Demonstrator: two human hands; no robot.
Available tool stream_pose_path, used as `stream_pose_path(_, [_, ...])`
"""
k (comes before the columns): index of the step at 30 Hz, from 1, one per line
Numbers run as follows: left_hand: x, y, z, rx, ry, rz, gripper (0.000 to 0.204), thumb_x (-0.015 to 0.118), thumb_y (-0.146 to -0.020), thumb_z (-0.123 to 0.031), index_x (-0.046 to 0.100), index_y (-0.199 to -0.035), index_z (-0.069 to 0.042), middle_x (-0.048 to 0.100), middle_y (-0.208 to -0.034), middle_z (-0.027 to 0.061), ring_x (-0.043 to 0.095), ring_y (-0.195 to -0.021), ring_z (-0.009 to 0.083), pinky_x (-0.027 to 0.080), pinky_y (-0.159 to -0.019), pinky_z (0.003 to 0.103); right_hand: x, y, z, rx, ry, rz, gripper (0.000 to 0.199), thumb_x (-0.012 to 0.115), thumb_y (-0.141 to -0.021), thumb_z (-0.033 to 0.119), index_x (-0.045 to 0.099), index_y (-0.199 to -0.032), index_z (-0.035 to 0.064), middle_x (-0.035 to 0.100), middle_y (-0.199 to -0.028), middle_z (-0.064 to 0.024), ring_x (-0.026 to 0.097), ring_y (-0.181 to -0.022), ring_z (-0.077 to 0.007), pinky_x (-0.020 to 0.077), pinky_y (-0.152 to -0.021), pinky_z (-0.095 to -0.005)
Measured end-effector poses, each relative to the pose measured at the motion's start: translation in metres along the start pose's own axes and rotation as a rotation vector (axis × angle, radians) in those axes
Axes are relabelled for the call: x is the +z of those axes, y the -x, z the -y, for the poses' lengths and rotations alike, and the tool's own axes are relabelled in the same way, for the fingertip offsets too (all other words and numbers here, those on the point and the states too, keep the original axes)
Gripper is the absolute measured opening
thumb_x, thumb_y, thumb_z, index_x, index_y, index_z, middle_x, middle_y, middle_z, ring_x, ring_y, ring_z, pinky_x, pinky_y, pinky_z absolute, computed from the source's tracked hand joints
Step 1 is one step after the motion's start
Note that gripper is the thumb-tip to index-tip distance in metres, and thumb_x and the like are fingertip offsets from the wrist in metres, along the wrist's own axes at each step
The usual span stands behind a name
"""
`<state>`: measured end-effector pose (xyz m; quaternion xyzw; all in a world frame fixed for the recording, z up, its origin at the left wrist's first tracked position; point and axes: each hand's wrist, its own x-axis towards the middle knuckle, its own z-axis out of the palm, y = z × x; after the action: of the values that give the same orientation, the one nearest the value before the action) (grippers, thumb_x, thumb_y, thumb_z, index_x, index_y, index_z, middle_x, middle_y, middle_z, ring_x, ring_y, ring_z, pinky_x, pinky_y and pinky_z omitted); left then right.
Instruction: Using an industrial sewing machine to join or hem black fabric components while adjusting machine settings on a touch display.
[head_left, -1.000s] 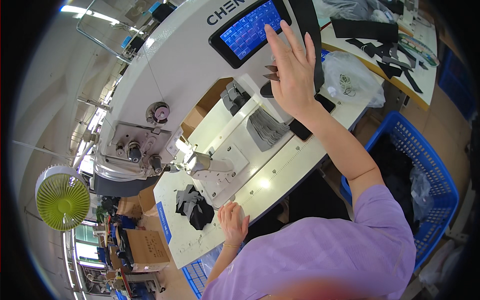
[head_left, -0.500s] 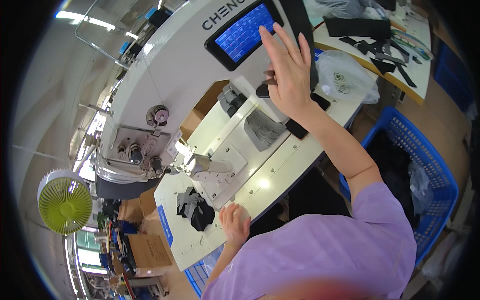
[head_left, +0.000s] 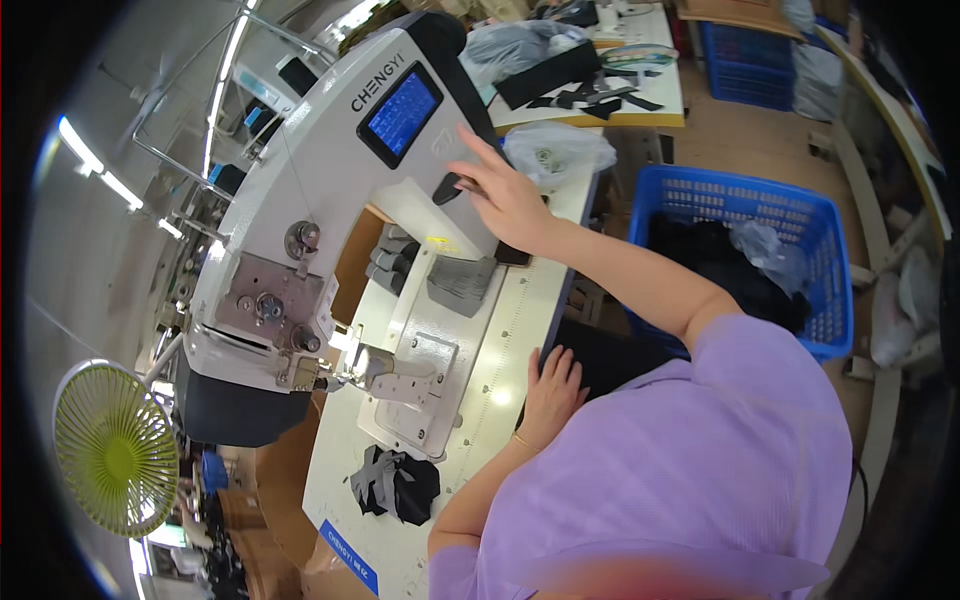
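Note:
My right hand [head_left: 508, 205] is raised in front of the sewing machine's arm [head_left: 300, 160], just below its lit blue screen [head_left: 402, 112]. Its index finger points up and the other fingers curl; a small dark narrow thing shows by the thumb, too hidden to name. Close to those fingers a black oval knob [head_left: 450, 188] sits on the machine. By the front edge of the white sewing table [head_left: 475, 400] rests my left hand [head_left: 552, 395], fingers spread and holding nothing. A stack of grey fabric pieces [head_left: 460, 285] lies on the machine bed below my right hand.
Black and grey fabric scraps [head_left: 395, 485] lie at the table's near left. A blue basket [head_left: 740, 185] with dark cloth stands right. Behind it is another table [head_left: 650, 100] with dark strips. A clear plastic bag [head_left: 560, 150] lies between. A green fan [head_left: 118, 450] is at left.
The view has swung right and shows more of the basket. My right hand has dropped away from the screen, its fingers curling. My left hand has moved right along the table's front edge.

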<state>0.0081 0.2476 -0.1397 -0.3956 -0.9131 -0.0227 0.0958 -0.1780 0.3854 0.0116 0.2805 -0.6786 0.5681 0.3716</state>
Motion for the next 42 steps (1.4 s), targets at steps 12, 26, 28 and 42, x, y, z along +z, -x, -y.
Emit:
stream_pose_path(12, [0.0, 0.018, 0.001, -0.046, 0.123, -0.215, 0.034, 0.069, -0.082, -0.022, 0.06, -0.106, 0.0, 0.058, -0.115, 0.016, 0.047, -0.124, 0.032, 0.014, -0.114, 0.062, 0.005, -0.007, 0.064, -0.145, 0.234, 0.036, 0.037, 0.056, -0.083, 0.007, 0.063, -0.119, 0.0063, 0.031, -0.152, -0.0235, 0.066, -0.1, -0.0351, 0.0515, -0.086, -0.041])
stream_pose_path(26, [0.0, 0.019, 0.002, -0.066, 0.109, -0.254, 0.028, 0.069, -0.082, -0.022, 0.061, -0.099, -0.002, 0.06, -0.105, 0.0122, 0.05, -0.12, 0.0312, 0.013, -0.114, 0.062, -0.01, 0.031, 0.062, 0.002, 0.319, 0.159, 0.035, 0.052, -0.086, -0.001, 0.06, -0.119, 0.004, 0.033, -0.152, -0.0171, 0.062, -0.105, -0.0286, 0.0498, -0.088, -0.0366])
stream_pose_path(28, [0.002, 0.019, 0.004, -0.074, 0.102, -0.241, 0.028, 0.069, -0.082, -0.022, 0.061, -0.1, -0.002, 0.061, -0.104, 0.0118, 0.051, -0.119, 0.031, 0.013, -0.114, 0.062, -0.013, 0.039, 0.057, 0.003, 0.267, 0.149, 0.033, 0.053, -0.085, -0.002, 0.062, -0.116, 0.0038, 0.035, -0.151, -0.0161, 0.062, -0.103, -0.0281, 0.0501, -0.087, -0.0362])
stream_pose_path(42, [0.019, 0.015, 0.016, -0.044, 0.19, -0.281, 0.024, 0.07, -0.081, -0.019, 0.064, -0.098, -0.003, 0.066, -0.097, 0.0106, 0.058, -0.112, 0.0289, 0.012, -0.114, 0.062, -0.01, 0.151, 0.018, 0.037, 0.461, 0.501, 0.014, 0.06, -0.079, 0.011, 0.065, -0.092, 0.0088, 0.062, -0.094, -0.0106, 0.065, -0.082, -0.0318, 0.0535, -0.068, -0.043])
